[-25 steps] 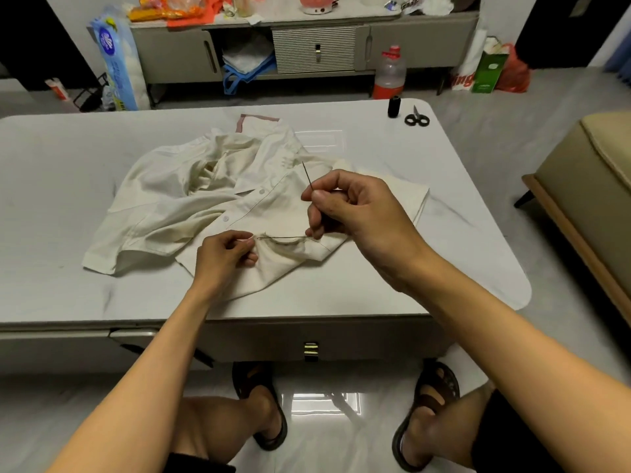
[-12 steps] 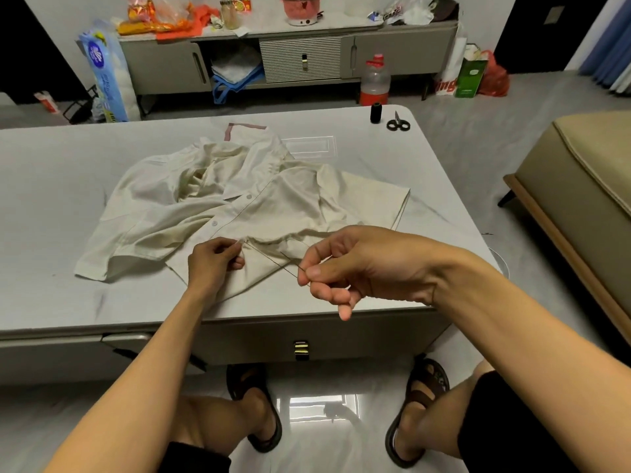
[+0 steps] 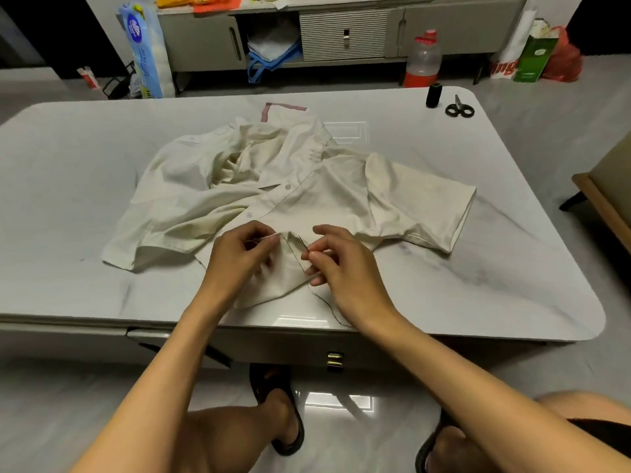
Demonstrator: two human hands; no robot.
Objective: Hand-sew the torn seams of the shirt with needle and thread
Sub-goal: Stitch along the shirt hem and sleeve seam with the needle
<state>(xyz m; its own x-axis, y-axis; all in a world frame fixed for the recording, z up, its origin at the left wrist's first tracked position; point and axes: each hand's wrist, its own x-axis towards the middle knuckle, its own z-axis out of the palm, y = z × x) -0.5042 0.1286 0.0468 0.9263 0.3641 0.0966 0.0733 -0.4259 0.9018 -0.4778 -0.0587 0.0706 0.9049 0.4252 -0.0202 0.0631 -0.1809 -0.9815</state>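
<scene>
A cream shirt (image 3: 307, 186) lies crumpled in the middle of the grey table (image 3: 68, 165). At its near hem, centre frame, the left hand (image 3: 239, 261) pinches a fold of cloth between thumb and forefinger. Just beside it the right hand (image 3: 345, 271) pinches dark thread (image 3: 327, 303), which trails to the table's near edge. The needle is too fine to make out. A black spool (image 3: 434, 95) and scissors (image 3: 460, 109) sit at the upper right.

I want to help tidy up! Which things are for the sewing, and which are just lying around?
For the sewing: shirt, needle, thread, black thread spool, scissors, left hand pinching the shirt, right hand pinching the thread.

Just lying around, beyond the table: red-capped bottle, blue-wrapped pack, green bag, red bag.
</scene>
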